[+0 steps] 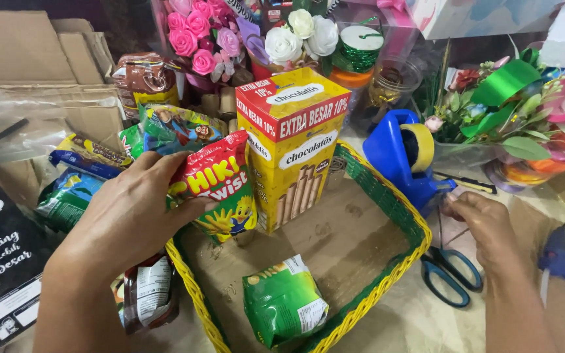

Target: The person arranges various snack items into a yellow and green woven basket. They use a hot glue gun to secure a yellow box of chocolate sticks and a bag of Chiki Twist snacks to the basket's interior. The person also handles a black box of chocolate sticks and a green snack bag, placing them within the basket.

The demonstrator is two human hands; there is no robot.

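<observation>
Left hand [129, 216] pinches the red-and-yellow crinkly foil snack bag [220, 189] at its 9 o'clock edge, over the green-and-yellow woven basket [400, 219]. Likely light, puffy, slippery; grip the seam. Right hand [482, 225] curls loosely, pinching something small at the blue tape dispenser [397, 157].

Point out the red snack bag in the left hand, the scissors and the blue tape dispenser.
red snack bag [220, 186], head view, middle of its front face.
scissors [451, 273], head view, blue handle loops.
blue tape dispenser [393, 150], head view, its blue body left of the tape roll.
</observation>
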